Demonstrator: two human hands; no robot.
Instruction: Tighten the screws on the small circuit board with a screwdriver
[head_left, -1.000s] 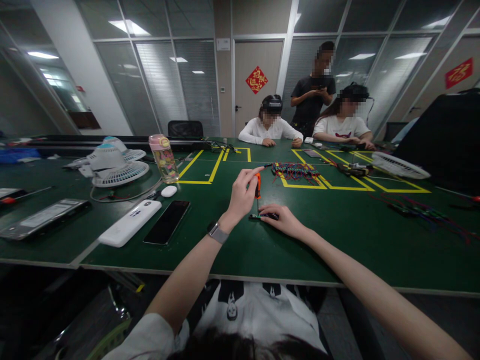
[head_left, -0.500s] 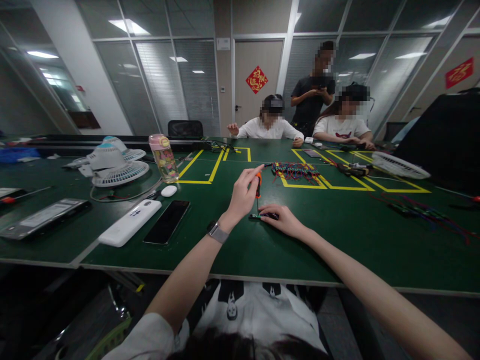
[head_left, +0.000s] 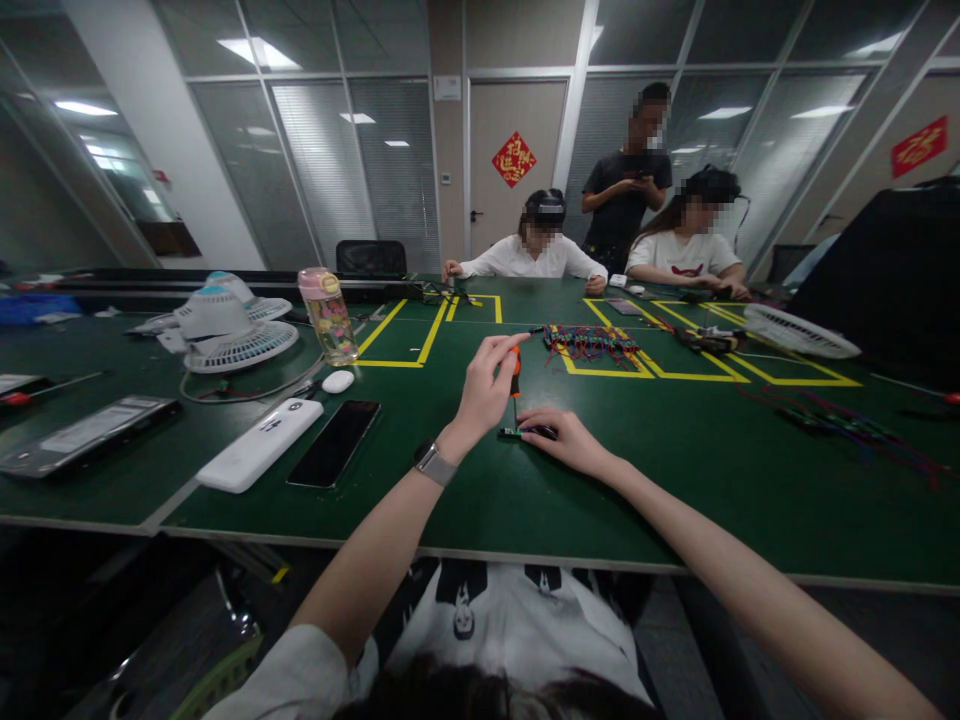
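Observation:
My left hand is closed around the handle of an orange and black screwdriver. The screwdriver stands upright, its thin shaft pointing down at a small green circuit board on the table. My right hand pinches this board from the right and presses it against the tabletop. A dark part shows under my right fingers; the rest of the board is hidden by them. Just beyond my hands lies a bundle of circuit boards with red and blue wires.
Left of my arms are a black phone, a white power bank, a small white case, a drink bottle and white fans. More wired boards lie right. Two people sit opposite; another stands behind.
My hands and the screwdriver stay nearly in place. Across the table, the seated person's raised hand has come down to the tabletop.

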